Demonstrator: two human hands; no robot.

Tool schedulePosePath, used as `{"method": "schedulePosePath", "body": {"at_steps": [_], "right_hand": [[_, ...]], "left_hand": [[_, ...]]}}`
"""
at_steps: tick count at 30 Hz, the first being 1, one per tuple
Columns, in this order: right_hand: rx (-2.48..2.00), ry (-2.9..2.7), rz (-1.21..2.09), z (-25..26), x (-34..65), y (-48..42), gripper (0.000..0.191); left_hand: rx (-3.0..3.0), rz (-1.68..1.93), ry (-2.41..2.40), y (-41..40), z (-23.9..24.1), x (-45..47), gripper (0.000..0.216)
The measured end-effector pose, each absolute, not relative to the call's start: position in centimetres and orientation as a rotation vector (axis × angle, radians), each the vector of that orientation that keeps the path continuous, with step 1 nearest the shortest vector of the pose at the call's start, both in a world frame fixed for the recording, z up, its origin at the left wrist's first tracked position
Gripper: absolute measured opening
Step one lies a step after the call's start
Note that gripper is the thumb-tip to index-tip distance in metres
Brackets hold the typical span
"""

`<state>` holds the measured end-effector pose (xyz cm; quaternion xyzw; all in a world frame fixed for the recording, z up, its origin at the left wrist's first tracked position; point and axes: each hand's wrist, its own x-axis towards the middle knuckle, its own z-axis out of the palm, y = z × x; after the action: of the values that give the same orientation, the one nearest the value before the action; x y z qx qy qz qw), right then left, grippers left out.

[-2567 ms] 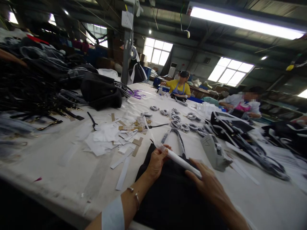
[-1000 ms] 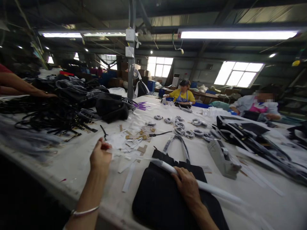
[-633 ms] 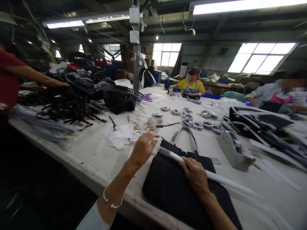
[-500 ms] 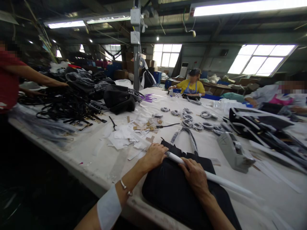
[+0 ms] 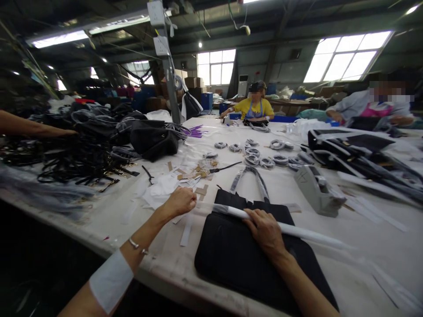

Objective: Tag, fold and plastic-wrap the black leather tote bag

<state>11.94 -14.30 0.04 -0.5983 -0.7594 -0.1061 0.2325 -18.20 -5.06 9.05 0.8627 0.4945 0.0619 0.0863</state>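
A black bag [image 5: 251, 264] lies flat before me on the table. Its upright handle [image 5: 253, 171], wrapped in clear film, stands at the far side. Across the bag's upper part runs a long white-wrapped strap [image 5: 294, 231], with a dark stretch showing at its left end. My right hand [image 5: 264, 229] is closed over this strap, fingers curled around it. To the left of the bag, my left hand [image 5: 181, 200] is a closed fist. It pinches what looks like clear plastic film [image 5: 205, 205] stretched from the strap's left end.
Paper scraps [image 5: 161, 187] lie beyond my left hand. Coiled straps [image 5: 253, 152] spread over the mid-table. A grey tape dispenser [image 5: 319, 189] and black bags [image 5: 350, 145] stand right. Black straps [image 5: 76, 158] heap at left, near a co-worker's arm [image 5: 36, 125]. Two people sit opposite.
My left hand has moved left, off the bag, drawing clear film out from the strap's end. My right hand keeps its hold on the strap. The view has shifted slightly.
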Motion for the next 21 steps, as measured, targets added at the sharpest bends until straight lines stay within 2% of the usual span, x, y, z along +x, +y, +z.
{"method": "schedulePosePath", "body": {"at_steps": [5,10,14,16,17,18,21], "right_hand": [[-1.622,-2.088,-0.289,-0.2,12.1,-14.3,0.036],[-1.556,-2.062,-0.357,-0.7,12.2,-14.1,0.042],[-1.532,-2.049,-0.362,-1.1,12.5,-14.0,0.047],[-1.531,-2.036,-0.356,-1.3,12.6,-14.0,0.048],[-1.528,-2.027,-0.354,-1.5,12.7,-14.0,0.049],[-1.524,-2.018,-0.353,-1.6,12.8,-14.0,0.048],[-1.495,-2.010,-0.363,-1.9,13.0,-13.9,0.048]], "left_hand": [[2.519,0.126,1.568,-4.2,10.6,-21.0,0.019],[2.300,0.271,1.710,-3.5,11.2,-25.4,0.014],[2.015,0.636,1.798,-4.1,10.2,-28.0,0.018],[1.585,1.033,1.709,-5.2,8.8,-27.9,0.026],[1.147,1.308,1.528,-5.8,7.9,-27.5,0.027],[0.881,1.417,1.394,-6.4,6.9,-26.8,0.025],[0.603,1.421,1.227,-8.2,4.2,-23.9,0.015]]}}
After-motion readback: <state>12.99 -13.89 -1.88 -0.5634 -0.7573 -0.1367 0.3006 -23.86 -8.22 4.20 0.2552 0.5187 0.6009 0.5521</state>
